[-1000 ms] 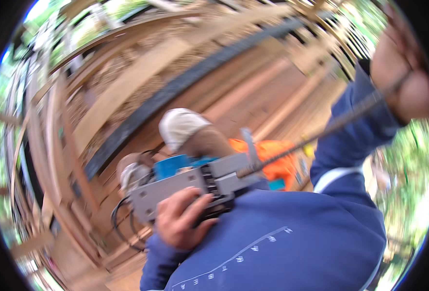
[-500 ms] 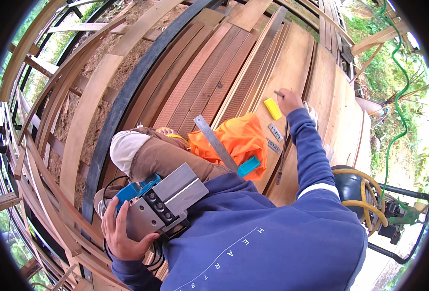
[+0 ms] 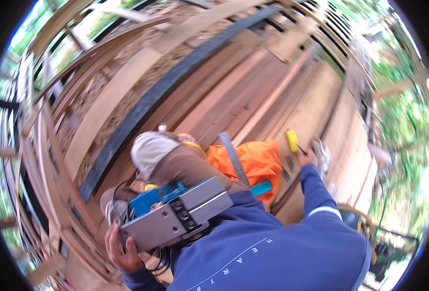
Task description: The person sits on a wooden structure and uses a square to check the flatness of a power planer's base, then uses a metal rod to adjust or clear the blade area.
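Note:
A hand-held electric planer (image 3: 158,227) with a blue body rests upside down against my lap, its grey metal sole facing up. My left hand (image 3: 123,251) grips the end of the sole, thumb on the metal face and fingers at the edge. Out to the right, my right hand (image 3: 309,158) is closed around a thin dark tool (image 3: 302,150), too blurred to name. Close by are a yellow block (image 3: 292,140) and small metal pieces (image 3: 287,167) on the boards. An orange cloth (image 3: 268,157) lies beside my leg, with a teal-handled try square (image 3: 233,157) over it.
Long wooden boards (image 3: 234,97) spread ahead of me, bordered by a dark beam (image 3: 141,104). A whitish glove (image 3: 322,154) lies past my right hand. At the right stands a compressor (image 3: 353,220) with a yellowish hose. Curved timber strips (image 3: 54,194) stack up at the left.
The planer has turned, showing more of its sole lengthwise, with my left hand now at its end. My right hand has drawn nearer, and the whole view has shifted and blurred.

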Action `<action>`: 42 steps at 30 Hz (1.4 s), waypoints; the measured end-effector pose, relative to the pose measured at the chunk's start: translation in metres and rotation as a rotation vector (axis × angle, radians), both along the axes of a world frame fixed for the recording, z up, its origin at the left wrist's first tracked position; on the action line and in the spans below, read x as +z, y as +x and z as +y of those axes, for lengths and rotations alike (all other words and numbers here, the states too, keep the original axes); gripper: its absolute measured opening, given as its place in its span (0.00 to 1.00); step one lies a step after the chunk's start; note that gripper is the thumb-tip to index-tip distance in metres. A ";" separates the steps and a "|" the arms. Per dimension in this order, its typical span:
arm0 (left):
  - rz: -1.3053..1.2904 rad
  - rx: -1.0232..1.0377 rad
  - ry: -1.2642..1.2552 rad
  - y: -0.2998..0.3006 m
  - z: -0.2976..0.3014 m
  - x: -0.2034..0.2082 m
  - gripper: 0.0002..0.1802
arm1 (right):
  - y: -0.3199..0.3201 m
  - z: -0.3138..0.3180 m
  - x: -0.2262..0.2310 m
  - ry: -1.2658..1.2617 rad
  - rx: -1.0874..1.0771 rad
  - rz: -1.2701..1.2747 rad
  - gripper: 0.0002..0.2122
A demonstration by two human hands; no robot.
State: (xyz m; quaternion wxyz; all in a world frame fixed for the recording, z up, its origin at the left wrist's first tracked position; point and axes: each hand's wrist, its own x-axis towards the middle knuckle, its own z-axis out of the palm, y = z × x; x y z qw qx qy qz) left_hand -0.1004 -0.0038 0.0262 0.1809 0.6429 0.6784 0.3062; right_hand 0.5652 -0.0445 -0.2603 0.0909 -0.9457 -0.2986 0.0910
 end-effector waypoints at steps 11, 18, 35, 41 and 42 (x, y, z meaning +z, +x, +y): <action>-0.448 0.000 -0.086 -0.056 0.003 -0.038 0.24 | -0.052 0.014 -0.018 0.371 0.127 -0.278 0.10; -0.584 0.557 0.242 -0.049 -0.017 -0.020 0.14 | -0.169 0.145 0.084 0.626 0.531 0.400 0.07; -0.383 1.167 -0.661 0.126 -0.255 -0.219 0.15 | -0.409 0.350 0.132 0.361 1.753 0.754 0.09; -0.208 1.297 -0.388 0.082 -0.236 -0.178 0.12 | -0.410 0.346 0.142 0.438 1.675 0.727 0.09; -0.147 1.388 -0.248 0.052 -0.239 -0.173 0.10 | -0.408 0.348 0.141 0.461 1.668 0.719 0.09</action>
